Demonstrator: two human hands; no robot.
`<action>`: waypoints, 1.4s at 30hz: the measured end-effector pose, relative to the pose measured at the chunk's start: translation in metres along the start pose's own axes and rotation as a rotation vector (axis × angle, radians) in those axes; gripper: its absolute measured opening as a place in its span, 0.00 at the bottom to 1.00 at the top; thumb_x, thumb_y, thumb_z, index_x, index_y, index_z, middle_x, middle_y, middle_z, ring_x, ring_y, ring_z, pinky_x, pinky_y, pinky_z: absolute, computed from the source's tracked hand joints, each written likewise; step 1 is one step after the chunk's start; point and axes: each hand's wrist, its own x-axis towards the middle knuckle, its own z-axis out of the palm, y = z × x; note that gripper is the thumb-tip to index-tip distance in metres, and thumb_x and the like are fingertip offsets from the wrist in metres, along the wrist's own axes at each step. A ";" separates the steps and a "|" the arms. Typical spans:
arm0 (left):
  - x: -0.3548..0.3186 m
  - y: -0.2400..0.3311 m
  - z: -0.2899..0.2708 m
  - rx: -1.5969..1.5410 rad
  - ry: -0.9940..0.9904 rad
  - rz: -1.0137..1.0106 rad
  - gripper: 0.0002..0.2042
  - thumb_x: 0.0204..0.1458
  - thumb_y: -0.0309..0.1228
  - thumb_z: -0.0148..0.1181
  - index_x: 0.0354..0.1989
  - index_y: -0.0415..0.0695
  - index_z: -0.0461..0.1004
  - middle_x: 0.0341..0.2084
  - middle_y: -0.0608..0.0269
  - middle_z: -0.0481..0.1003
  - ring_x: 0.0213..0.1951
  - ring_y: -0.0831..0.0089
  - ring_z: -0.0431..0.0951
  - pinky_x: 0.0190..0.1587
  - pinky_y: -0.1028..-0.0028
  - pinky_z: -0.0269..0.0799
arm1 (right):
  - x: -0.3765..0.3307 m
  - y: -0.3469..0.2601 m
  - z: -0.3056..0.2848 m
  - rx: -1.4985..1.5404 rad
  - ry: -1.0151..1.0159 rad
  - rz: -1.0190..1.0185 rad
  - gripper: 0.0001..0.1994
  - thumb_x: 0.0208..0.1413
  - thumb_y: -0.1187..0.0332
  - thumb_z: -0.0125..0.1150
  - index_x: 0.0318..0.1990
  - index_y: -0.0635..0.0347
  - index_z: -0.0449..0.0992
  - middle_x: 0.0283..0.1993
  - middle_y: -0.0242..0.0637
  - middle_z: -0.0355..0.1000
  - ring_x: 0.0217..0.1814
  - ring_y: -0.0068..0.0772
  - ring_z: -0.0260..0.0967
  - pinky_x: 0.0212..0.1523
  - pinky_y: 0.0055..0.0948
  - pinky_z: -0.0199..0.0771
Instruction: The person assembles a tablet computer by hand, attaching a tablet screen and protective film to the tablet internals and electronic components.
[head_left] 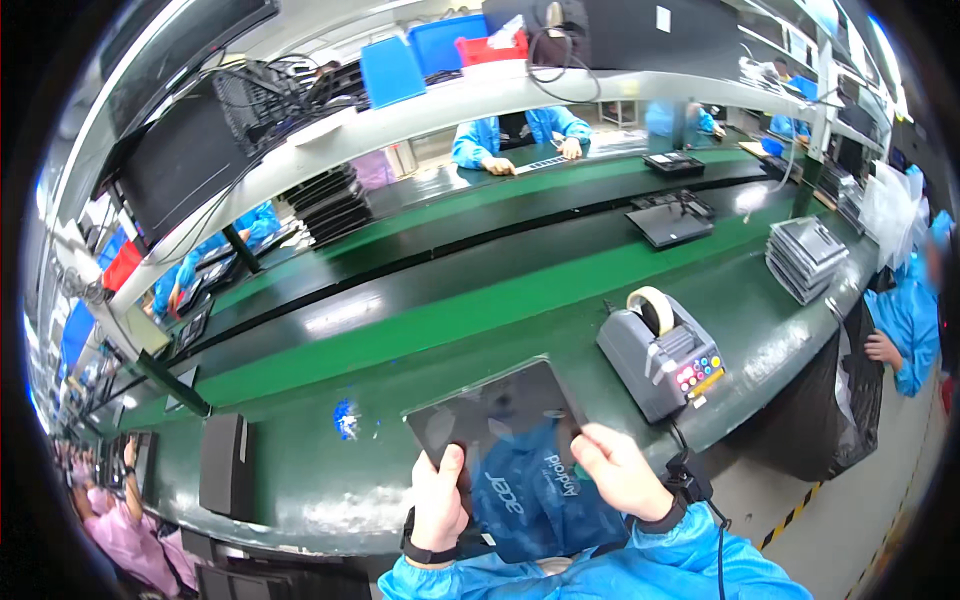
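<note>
In the head view, you hold a dark, glossy flat panel (pixel 515 435) in front of you, over the near edge of the green desk (pixel 300 480); whether it touches the desk, you cannot tell from here. Your left hand (pixel 440 505) pinches the panel's left edge, thumb on the face and fingers mostly hidden. Your right hand (pixel 622 472) grips the opposite edge, thumb and fingers closed on it — a black wristband (pixel 662 515) sits just behind. Beyond that hand stands a grey tape dispenser (pixel 650 365) carrying a pale roll. To your left are small blue scraps (pixel 345 420) and, farther off, an upright dark block (pixel 225 465). A stack of grey panels (pixel 805 258) lies at far right — and across from you, a co-worker in blue (pixel 543 125) handles a pale strip (pixel 541 165).
</note>
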 end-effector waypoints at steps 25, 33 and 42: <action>-0.024 -0.002 0.016 0.071 0.017 0.188 0.17 0.54 0.37 0.62 0.47 0.40 0.69 0.36 0.67 0.72 0.34 0.79 0.70 0.37 0.78 0.66 | 0.062 -0.024 -0.041 -0.041 -0.026 -0.270 0.13 0.63 0.64 0.50 0.28 0.64 0.69 0.20 0.36 0.67 0.22 0.24 0.63 0.26 0.26 0.64; -0.021 -0.001 0.005 -0.037 -0.027 0.029 0.15 0.55 0.42 0.60 0.41 0.44 0.69 0.23 0.73 0.69 0.21 0.81 0.68 0.23 0.78 0.66 | 0.069 -0.016 -0.020 0.363 -0.310 -0.038 0.13 0.66 0.61 0.44 0.30 0.56 0.67 0.20 0.21 0.61 0.19 0.11 0.56 0.20 0.15 0.56; -0.018 -0.006 -0.006 -0.131 0.021 -0.015 0.11 0.57 0.41 0.58 0.39 0.47 0.69 0.25 0.72 0.70 0.24 0.79 0.70 0.26 0.78 0.68 | 0.019 -0.002 -0.029 -0.232 0.376 -0.290 0.09 0.60 0.68 0.54 0.31 0.65 0.74 0.23 0.36 0.71 0.24 0.23 0.69 0.28 0.25 0.69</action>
